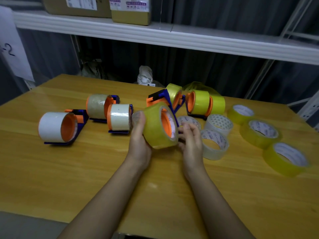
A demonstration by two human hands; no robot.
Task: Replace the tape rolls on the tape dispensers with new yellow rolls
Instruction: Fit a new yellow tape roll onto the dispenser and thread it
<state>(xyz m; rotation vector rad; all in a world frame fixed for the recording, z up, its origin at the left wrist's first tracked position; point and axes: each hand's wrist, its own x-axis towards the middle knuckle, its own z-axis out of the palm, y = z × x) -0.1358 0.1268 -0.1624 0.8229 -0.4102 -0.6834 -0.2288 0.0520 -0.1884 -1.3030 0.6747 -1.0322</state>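
Note:
A yellow tape roll [155, 126] sits on the orange hub of a blue and orange dispenser [159, 97] above the table's middle. My left hand [139, 135] grips the roll from its left side, thumb up along it. My right hand [190, 138] is at the roll's right face with curled fingers near the hub; what it holds is hidden. Three dispensers with white or clear rolls [55, 127] [97, 106] [119, 117] stand at the left. Two dispensers with yellow rolls [174, 94] [201, 102] stand behind.
Three loose yellow rolls [241, 112] [261, 133] [286, 158] lie flat at the right of the wooden table [86, 169]. Clear rolls [219, 124] [214, 144] lie beside my right hand. A white shelf [172, 37] with cardboard boxes hangs above the far edge.

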